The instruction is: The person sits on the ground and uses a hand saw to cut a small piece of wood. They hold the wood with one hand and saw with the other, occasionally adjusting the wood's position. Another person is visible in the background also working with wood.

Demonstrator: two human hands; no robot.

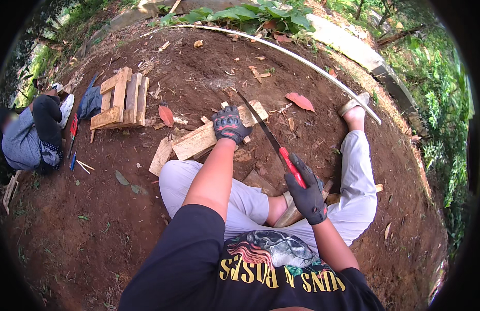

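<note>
My left hand (228, 124), in a black glove with red trim, grips a pale wooden board (194, 141) that lies aslant on the ground before my legs. In my gloved right hand (306, 194) is the red handle of a long narrow dark blade (267, 133); whether it is a saw or a machete I cannot tell. The blade slants up and left across the board's right part, its tip beyond the far edge. Whether it touches the wood is unclear. Smaller wood pieces lie under and beside the board.
A slatted wooden crate-like frame (123, 99) stands at left, with a red-and-blue long tool (74, 124) beside it. Another person (32, 135) sits at far left. A long pale strip (302, 59) curves across the far ground. Red leaves (300, 101) and wood chips lie about.
</note>
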